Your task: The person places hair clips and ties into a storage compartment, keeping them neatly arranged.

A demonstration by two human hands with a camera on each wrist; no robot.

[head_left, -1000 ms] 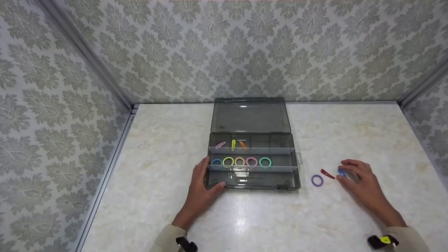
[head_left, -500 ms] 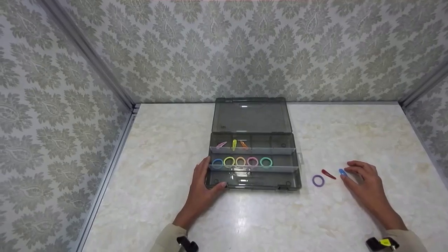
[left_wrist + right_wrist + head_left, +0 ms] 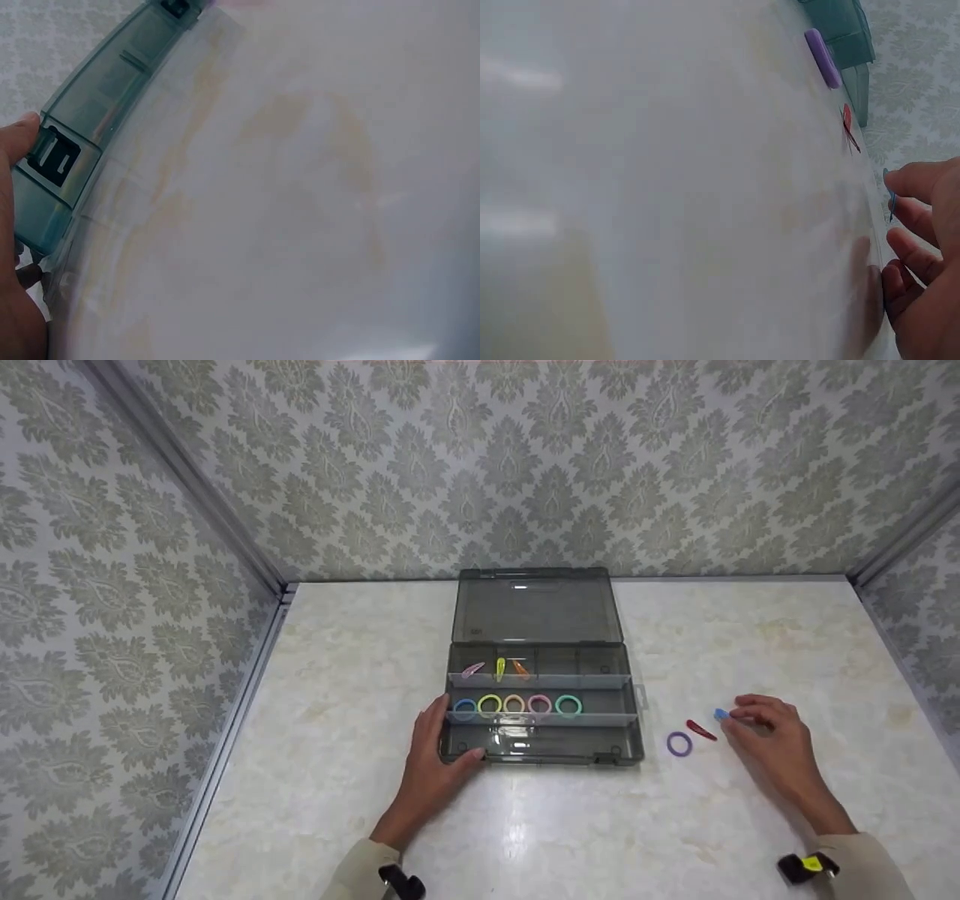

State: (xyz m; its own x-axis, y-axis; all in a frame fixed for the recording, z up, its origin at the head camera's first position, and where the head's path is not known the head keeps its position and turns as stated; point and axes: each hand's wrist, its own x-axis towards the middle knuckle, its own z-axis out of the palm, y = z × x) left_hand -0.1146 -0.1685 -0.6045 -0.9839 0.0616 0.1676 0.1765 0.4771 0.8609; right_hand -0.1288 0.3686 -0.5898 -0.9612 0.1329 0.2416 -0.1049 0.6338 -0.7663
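In the head view, my right hand (image 3: 776, 746) pinches a small blue snap hair clip (image 3: 721, 714) between thumb and index finger, right of the storage box. The right wrist view shows this blue clip (image 3: 891, 193) edge-on at the fingertips. A red hair clip (image 3: 700, 730) and a purple hair tie (image 3: 679, 744) lie on the table just left of that hand. My left hand (image 3: 431, 776) holds the front left corner of the grey see-through box (image 3: 570, 744), thumb on the front edge, fingers along the left side. Its thumb (image 3: 21, 137) shows beside a latch.
The box lid (image 3: 536, 607) stands open toward the wallpapered back wall. Pink, yellow and orange clips (image 3: 521, 669) lie in the back row. Several coloured hair ties (image 3: 568, 706) line the middle row. Clear dividers (image 3: 600, 721) separate the rows.
The right hand has picked up the blue clip from the table and shifted slightly forward and left with it. The left hand has stayed at the box corner.
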